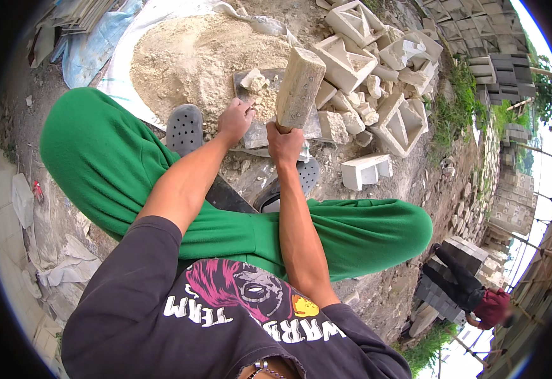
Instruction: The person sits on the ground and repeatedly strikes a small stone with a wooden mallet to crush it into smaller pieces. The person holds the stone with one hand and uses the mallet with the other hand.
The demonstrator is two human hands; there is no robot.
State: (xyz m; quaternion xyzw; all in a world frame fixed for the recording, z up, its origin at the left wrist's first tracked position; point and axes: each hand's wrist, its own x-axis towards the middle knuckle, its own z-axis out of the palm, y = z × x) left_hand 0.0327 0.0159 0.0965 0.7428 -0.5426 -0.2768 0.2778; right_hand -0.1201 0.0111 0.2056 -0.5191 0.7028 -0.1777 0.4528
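My right hand (285, 144) is wrapped round the handle of a block-headed mallet (301, 85), its pale, worn head raised above the rubble. The head looks wooden, and most of the handle is hidden by my fist. To the left of it, my left hand (234, 120) reaches low over a dark flat slab (311, 123), fingers slightly bent and apart, with nothing visible in them. Just beyond its fingertips lie broken pale lumps (255, 81) and crumbs on the slab. Grey perforated clogs (185, 129) are on my feet, either side of the slab.
A heap of crushed tan material (184, 57) lies on a white sheet (119, 85) ahead. Broken hollow blocks (399, 123) pile up at the right, with one block (366, 172) apart and nearer. Farther right, a person (462, 284) bends beside stacked grey blocks (440, 297).
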